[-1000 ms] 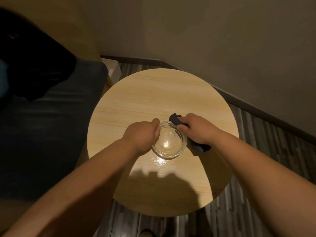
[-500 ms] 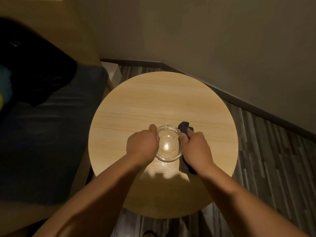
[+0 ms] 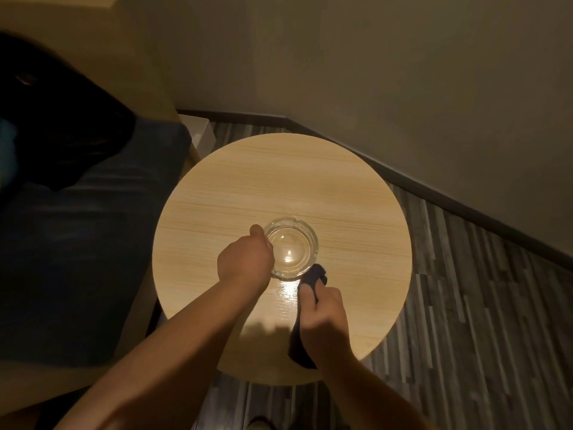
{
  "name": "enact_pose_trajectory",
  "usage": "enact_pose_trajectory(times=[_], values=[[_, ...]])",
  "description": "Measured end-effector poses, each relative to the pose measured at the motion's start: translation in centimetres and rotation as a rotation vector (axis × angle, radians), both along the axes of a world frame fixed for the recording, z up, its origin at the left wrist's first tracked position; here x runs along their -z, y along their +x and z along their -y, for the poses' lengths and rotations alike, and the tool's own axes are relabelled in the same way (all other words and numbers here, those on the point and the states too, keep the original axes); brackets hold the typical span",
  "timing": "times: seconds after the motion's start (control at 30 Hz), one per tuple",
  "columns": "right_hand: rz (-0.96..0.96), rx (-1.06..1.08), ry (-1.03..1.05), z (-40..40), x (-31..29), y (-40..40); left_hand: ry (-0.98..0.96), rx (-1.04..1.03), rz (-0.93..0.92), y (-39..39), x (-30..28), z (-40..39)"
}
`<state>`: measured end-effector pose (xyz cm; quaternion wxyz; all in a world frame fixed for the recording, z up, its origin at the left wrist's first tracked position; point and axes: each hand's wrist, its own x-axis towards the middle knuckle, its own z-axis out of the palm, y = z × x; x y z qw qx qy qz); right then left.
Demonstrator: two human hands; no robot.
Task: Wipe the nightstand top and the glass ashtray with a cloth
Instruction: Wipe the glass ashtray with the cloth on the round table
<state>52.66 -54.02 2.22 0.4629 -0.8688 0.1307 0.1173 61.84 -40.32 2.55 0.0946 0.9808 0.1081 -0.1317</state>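
Note:
A round clear glass ashtray (image 3: 291,247) stands near the middle of the round light-wood nightstand top (image 3: 279,175). My left hand (image 3: 245,262) grips the ashtray's left rim, thumb over the edge. My right hand (image 3: 325,324) is closed on a dark blue cloth (image 3: 313,276), whose bunched tip touches the ashtray's near right side; the rest of the cloth hangs down under my hand toward the nightstand's front edge.
A bed with dark bedding (image 3: 80,243) lies close on the left, with a black shape (image 3: 52,125) on it. A beige wall (image 3: 403,72) with dark baseboard runs behind and to the right. Striped grey floor (image 3: 480,305) surrounds the nightstand.
My right hand has slid with the cloth from the ashtray's right side around to its near side, toward me. The left hand has kept its hold on the rim.

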Motion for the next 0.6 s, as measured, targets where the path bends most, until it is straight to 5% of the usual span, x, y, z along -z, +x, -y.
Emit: enact_pose_trajectory(times=[0.13,0.27,0.47,0.6], values=[[0.03,-0.368,-0.006,3.5,-1.7,0.1,0.006,-0.006,-0.012,0.4,-0.2,-0.1],[0.087,-0.413,-0.089,7.8,-3.0,2.8,0.012,0.03,-0.023,0.4,-0.2,-0.3],[0.406,-0.667,-0.673,11.6,-3.8,8.0,0.108,0.084,-0.032,0.7,-0.5,-2.3],[0.358,-0.824,-0.809,11.4,-1.4,7.9,0.109,0.079,-0.015,0.7,-0.5,-3.8]])
